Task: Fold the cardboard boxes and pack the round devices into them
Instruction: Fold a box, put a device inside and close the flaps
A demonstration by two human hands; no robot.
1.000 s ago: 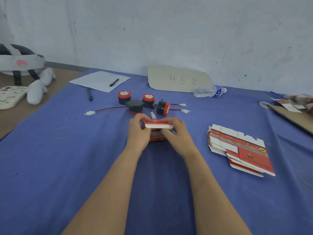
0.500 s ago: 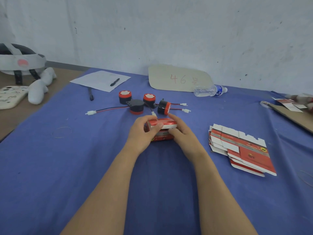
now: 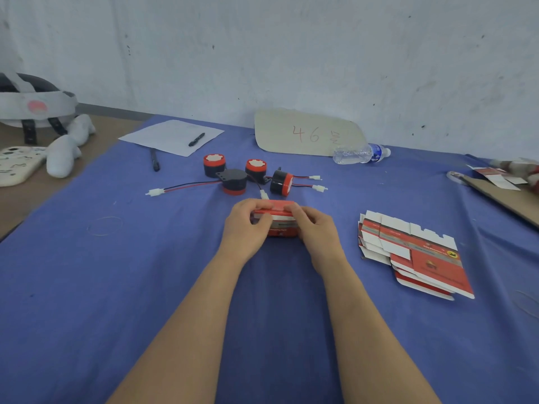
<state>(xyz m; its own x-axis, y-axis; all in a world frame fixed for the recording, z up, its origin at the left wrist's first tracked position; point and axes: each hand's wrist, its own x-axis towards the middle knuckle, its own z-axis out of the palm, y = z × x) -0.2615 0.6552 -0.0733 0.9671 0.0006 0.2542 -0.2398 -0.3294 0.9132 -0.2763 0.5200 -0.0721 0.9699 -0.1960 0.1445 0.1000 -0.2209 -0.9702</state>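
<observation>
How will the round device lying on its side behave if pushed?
The device on its side would probably roll, since its round wall rests on the cloth. Its wires trail right and may drag, checking that. It looks like rigid plastic, unlikely to deform.

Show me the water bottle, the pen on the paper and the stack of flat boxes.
water bottle (image 3: 353,154), head view, clear body.
pen (image 3: 196,139), head view, mid-barrel.
stack of flat boxes (image 3: 437,269), head view, red top panel.

A blue cloth (image 3: 87,287) lies spread out. On its far left a white paper sheet (image 3: 166,134) bears a black pen (image 3: 196,139); a second black pen (image 3: 155,160) lies just beside. A beige cardboard piece (image 3: 306,142) marked 46 sits by the white wall (image 3: 291,53), a clear plastic bottle (image 3: 360,153) lying on its side beside it
</observation>
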